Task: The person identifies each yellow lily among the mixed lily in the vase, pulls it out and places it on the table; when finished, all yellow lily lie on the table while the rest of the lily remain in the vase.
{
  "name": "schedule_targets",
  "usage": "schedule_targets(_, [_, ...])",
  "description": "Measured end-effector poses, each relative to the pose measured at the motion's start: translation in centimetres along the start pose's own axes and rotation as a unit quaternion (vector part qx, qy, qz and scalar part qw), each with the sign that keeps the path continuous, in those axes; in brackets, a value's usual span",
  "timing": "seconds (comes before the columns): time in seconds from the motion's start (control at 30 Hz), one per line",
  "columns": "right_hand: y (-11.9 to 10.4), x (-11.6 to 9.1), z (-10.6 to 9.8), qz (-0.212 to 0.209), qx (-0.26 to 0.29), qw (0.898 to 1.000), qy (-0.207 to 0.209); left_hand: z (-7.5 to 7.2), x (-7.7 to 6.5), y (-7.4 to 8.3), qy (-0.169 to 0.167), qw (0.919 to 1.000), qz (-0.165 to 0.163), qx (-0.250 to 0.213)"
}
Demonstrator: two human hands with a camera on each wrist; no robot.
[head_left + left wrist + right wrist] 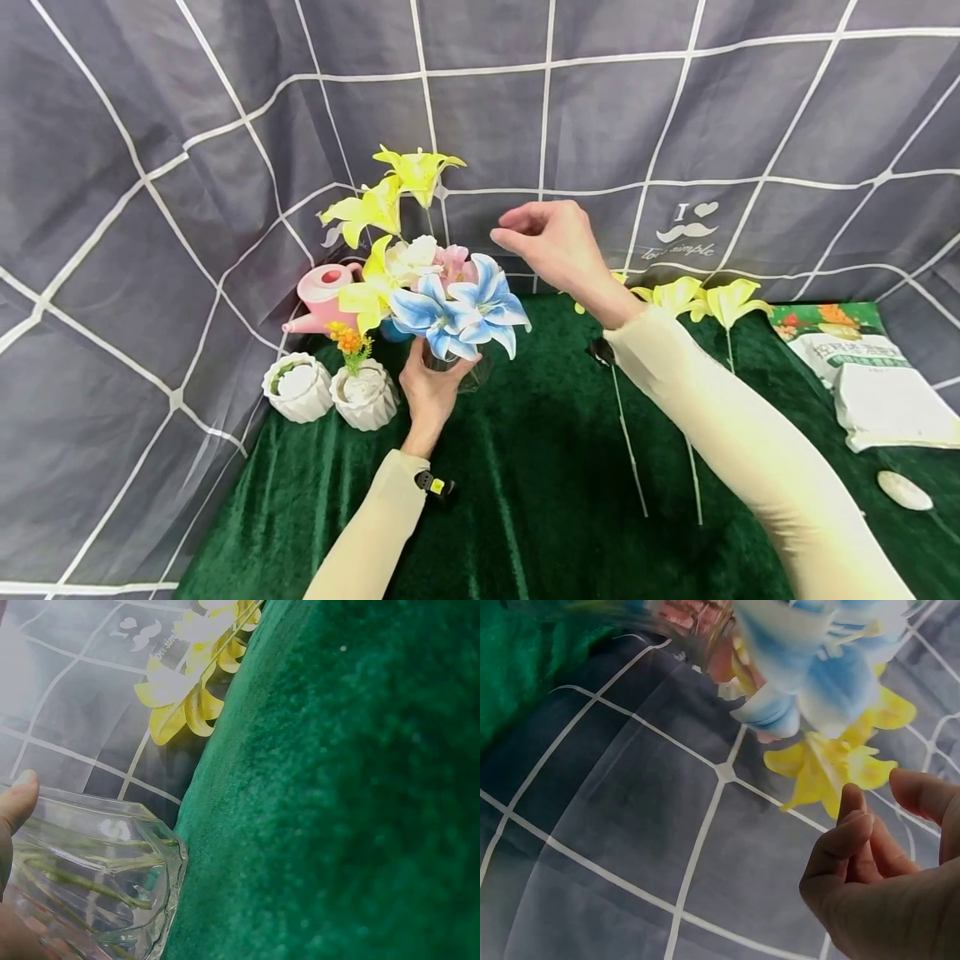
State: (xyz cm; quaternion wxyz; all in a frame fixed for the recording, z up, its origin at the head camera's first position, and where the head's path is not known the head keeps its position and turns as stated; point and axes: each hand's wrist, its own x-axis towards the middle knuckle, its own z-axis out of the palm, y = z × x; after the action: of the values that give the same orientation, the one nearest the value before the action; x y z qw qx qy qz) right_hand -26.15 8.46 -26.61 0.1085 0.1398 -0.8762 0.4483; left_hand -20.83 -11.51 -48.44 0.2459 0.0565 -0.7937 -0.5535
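My left hand [431, 390] grips a clear vase [127, 881] standing on the green cloth, and green stems show through its wall. Out of the vase rise blue-and-white lilies [491, 304], a pink flower [454, 267], a white flower [411, 260] and several yellow lilies [420, 173], two of which stick up highest. In the air to the right of the bouquet is my right hand [558, 246], with loosely bent fingers. The right wrist view shows its thumb apart from the fingertips [853, 796] and nothing held.
Left of the vase stand a pink watering can [324, 293] and two white pots [298, 390], one with an orange flower [348, 338]. On the right lie long-stemmed yellow lilies [731, 304], a white-and-green bag [892, 400] and a pale stone [904, 491]. A grey checked curtain [600, 125] hangs behind.
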Motion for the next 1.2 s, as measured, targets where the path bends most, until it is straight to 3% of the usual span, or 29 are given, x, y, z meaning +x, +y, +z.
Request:
schedule_targets(0.27, [-0.6, 3.7, 3.0, 0.005, 0.016, 0.997, -0.078, 0.0, -0.4, -0.2, -0.008, 0.9998, -0.014, 0.007])
schedule_targets(0.5, [-0.8, 6.3, 5.3, 0.016, 0.022, 0.991, -0.133, 0.2, -0.1, 0.0, -0.004, 0.9999, 0.000, -0.010])
schedule_targets(0.8, [-0.5, 7.9, 7.3, 0.034, 0.057, 0.980, -0.190, 0.0, 0.2, -0.2, 0.004, 1.0000, 0.004, -0.006])
schedule_targets(0.97, [-0.4, 8.0, 8.0, 0.034, 0.089, 0.975, -0.201, 0.0, 0.2, -0.1, 0.007, 1.0000, 0.007, 0.002])
schedule_targets(1.2, [0.0, 7.8, 8.2, 0.018, 0.089, 0.979, -0.184, 0.0, 0.3, -0.2, 0.007, 0.9998, 0.017, 0.003])
